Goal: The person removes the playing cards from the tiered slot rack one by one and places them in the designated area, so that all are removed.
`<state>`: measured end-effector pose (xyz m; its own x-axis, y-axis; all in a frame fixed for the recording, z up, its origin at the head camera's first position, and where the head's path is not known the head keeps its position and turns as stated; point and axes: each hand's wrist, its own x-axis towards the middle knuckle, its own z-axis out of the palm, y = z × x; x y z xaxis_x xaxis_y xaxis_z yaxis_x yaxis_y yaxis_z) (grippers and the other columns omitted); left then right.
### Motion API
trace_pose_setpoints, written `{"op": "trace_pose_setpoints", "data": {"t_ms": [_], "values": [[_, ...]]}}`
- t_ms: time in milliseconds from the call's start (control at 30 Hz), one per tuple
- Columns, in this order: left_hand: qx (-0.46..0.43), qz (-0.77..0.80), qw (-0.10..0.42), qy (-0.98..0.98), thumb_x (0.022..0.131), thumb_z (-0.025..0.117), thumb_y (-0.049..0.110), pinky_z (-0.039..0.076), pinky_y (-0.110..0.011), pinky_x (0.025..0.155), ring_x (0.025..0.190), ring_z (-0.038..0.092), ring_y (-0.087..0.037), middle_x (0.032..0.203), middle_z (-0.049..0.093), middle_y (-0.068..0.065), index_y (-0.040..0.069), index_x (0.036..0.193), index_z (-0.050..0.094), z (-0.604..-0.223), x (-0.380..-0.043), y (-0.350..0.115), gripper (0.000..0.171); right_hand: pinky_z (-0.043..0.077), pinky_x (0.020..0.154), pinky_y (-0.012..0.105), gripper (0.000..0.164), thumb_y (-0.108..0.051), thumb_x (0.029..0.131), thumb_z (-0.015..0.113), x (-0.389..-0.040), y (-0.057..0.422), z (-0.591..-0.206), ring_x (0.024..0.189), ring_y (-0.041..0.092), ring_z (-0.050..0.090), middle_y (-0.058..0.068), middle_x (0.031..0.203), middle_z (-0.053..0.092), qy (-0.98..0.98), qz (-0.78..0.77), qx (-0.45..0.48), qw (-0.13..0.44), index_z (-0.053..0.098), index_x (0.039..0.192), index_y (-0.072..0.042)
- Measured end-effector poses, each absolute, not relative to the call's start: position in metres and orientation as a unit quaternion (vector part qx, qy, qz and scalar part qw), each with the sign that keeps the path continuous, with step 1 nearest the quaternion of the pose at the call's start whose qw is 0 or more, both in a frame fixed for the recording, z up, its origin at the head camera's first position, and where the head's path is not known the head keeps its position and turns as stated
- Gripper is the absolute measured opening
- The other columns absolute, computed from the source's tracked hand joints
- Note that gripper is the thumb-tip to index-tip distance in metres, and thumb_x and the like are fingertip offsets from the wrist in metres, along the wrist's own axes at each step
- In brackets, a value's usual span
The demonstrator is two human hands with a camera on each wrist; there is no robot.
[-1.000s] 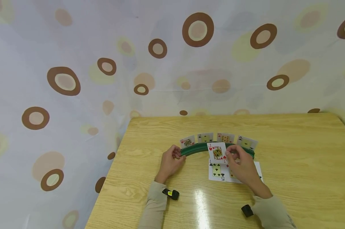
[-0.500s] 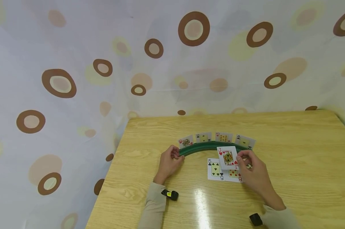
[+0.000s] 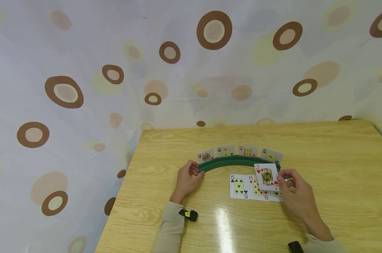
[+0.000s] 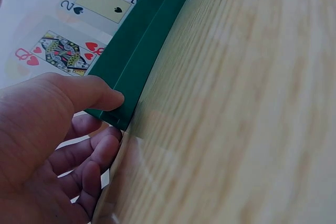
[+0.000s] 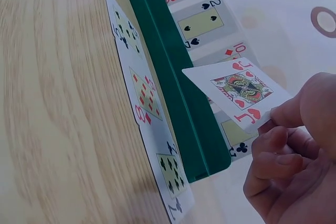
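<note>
A curved green card holder (image 3: 229, 161) stands on the table, with a queen of hearts (image 4: 62, 52), a two of spades (image 4: 100, 4), a ten of diamonds (image 3: 248, 151) and a black ace (image 3: 271, 155) upright in its slot. My left hand (image 3: 187, 179) grips its left end, thumb on top and fingers curled beneath. Between thumb and fingers my right hand (image 3: 298, 195) pinches a jack of hearts (image 3: 267, 176) by its right edge, face up. The jack is raised, overlapping the holder's right end and the face-up cards on the table in the head view.
In front of the holder lie a five of clubs (image 3: 239, 187), an eight of diamonds (image 3: 255, 191) and a black seven (image 5: 170, 176), side by side in a row. The wooden table (image 3: 159, 154) meets a patterned curtain (image 3: 178, 80) at its back and left.
My right hand has carried the jack of hearts rightward along the holder, baring the eight of diamonds more. My left hand keeps its grip on the holder's end.
</note>
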<state>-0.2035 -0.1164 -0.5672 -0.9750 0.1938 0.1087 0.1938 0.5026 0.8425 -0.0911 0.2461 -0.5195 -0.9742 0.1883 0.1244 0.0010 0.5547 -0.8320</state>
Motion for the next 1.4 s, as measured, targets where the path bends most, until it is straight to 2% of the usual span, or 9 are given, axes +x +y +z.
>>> {"op": "trace_pose_setpoints", "data": {"t_ms": [200, 433, 667, 900, 1067, 1233, 1400], "values": [[-0.114, -0.484, 0.004, -0.868, 0.098, 0.079, 0.011, 0.053, -0.019, 0.079, 0.085, 0.061, -0.008, 0.102, 0.073, -0.013, 0.005, 0.114, 0.068, -0.567, -0.204, -0.116, 0.021, 0.048, 0.056, 0.021, 0.026, -0.021, 0.114, 0.058, -0.087, 0.256, -0.519, 0.077, -0.007, 0.055, 0.012, 0.113, 0.069, -0.883, 0.454, -0.070, 0.101, 0.064, 0.130, -0.002], [-0.115, -0.481, 0.004, -0.869, 0.098, 0.079, 0.011, 0.052, -0.018, 0.079, 0.083, 0.060, -0.005, 0.101, 0.073, -0.012, 0.005, 0.114, 0.068, -0.566, -0.203, -0.115, 0.020, 0.049, 0.058, 0.021, 0.029, -0.026, 0.113, 0.058, -0.083, 0.276, -0.521, 0.079, -0.011, 0.055, 0.009, 0.112, 0.070, -0.891, 0.435, -0.096, 0.091, 0.067, 0.131, -0.004], [-0.111, -0.482, 0.001, -0.869, 0.098, 0.079, 0.010, 0.052, -0.018, 0.080, 0.085, 0.061, -0.007, 0.102, 0.073, -0.013, 0.005, 0.115, 0.068, -0.566, -0.204, -0.116, 0.021, 0.046, 0.058, 0.021, 0.032, -0.026, 0.113, 0.057, -0.079, 0.296, -0.529, 0.077, -0.014, 0.051, 0.024, 0.119, 0.073, -0.901, 0.410, -0.123, 0.069, 0.068, 0.131, -0.002], [-0.116, -0.486, -0.001, -0.866, 0.098, 0.079, 0.010, 0.053, -0.020, 0.080, 0.086, 0.064, -0.012, 0.102, 0.072, -0.014, 0.004, 0.115, 0.068, -0.565, -0.203, -0.116, 0.021, 0.046, 0.060, 0.018, 0.037, -0.027, 0.112, 0.058, -0.079, 0.313, -0.528, 0.074, -0.019, 0.050, 0.028, 0.118, 0.075, -0.906, 0.395, -0.148, 0.042, 0.069, 0.131, 0.003], [-0.123, -0.488, 0.003, -0.864, 0.098, 0.079, 0.009, 0.056, -0.023, 0.080, 0.086, 0.066, -0.016, 0.101, 0.073, -0.015, 0.003, 0.115, 0.068, -0.565, -0.203, -0.115, 0.021, 0.045, 0.061, 0.018, 0.039, -0.026, 0.111, 0.058, -0.079, 0.322, -0.527, 0.072, -0.019, 0.050, 0.029, 0.114, 0.076, -0.909, 0.389, -0.152, 0.023, 0.069, 0.130, 0.006], [-0.119, -0.485, 0.002, -0.866, 0.098, 0.079, 0.009, 0.056, -0.022, 0.081, 0.085, 0.065, -0.011, 0.102, 0.073, -0.014, 0.003, 0.115, 0.068, -0.566, -0.203, -0.115, 0.021, 0.044, 0.061, 0.019, 0.040, -0.025, 0.110, 0.059, -0.080, 0.329, -0.530, 0.071, -0.018, 0.050, 0.029, 0.110, 0.077, -0.912, 0.380, -0.153, 0.012, 0.070, 0.128, 0.009], [-0.113, -0.479, 0.002, -0.871, 0.098, 0.079, 0.011, 0.055, -0.021, 0.082, 0.085, 0.063, -0.006, 0.103, 0.073, -0.013, 0.005, 0.116, 0.068, -0.566, -0.203, -0.116, 0.021, 0.044, 0.060, 0.020, 0.043, -0.026, 0.110, 0.058, -0.083, 0.333, -0.530, 0.076, -0.002, 0.058, 0.030, 0.113, 0.075, -0.912, 0.370, -0.176, -0.011, 0.067, 0.129, 0.011]]}}
